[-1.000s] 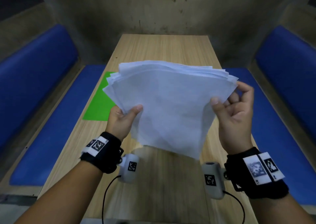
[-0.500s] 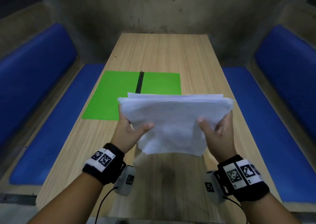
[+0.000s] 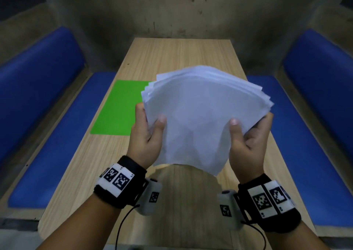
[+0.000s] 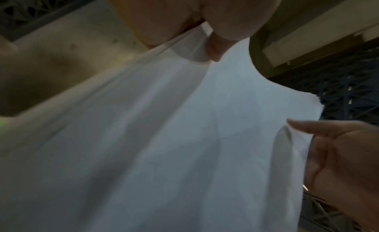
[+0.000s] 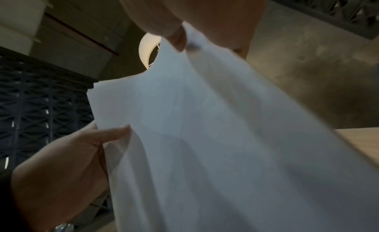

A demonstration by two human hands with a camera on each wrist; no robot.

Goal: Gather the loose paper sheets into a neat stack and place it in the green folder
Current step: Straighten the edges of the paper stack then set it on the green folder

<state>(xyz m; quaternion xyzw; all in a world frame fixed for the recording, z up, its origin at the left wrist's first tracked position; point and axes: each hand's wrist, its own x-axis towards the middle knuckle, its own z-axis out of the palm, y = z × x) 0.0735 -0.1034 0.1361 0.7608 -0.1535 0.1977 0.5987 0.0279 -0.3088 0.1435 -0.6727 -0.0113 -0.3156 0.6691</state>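
Observation:
Both hands hold a stack of white paper sheets (image 3: 202, 116) upright above the wooden table (image 3: 183, 55), its top edges fanned and uneven. My left hand (image 3: 148, 133) grips the stack's left side, thumb on the near face. My right hand (image 3: 248, 135) grips the right side the same way. The wrist views show the paper (image 4: 174, 138) (image 5: 215, 138) pinched close up, with the other hand (image 4: 344, 154) (image 5: 61, 170) across it. The green folder (image 3: 118, 108) lies open flat on the table to the left; the sheets hide its right half.
Blue padded benches (image 3: 47, 127) (image 3: 309, 135) run along both sides of the table. A stained concrete wall (image 3: 172, 11) closes the far end. Bare tabletop shows beyond the paper and near me.
The stack dropped with its lower edge toward the table half a second ago, and has since been raised and tilted up again, hiding the folder's spine and right half.

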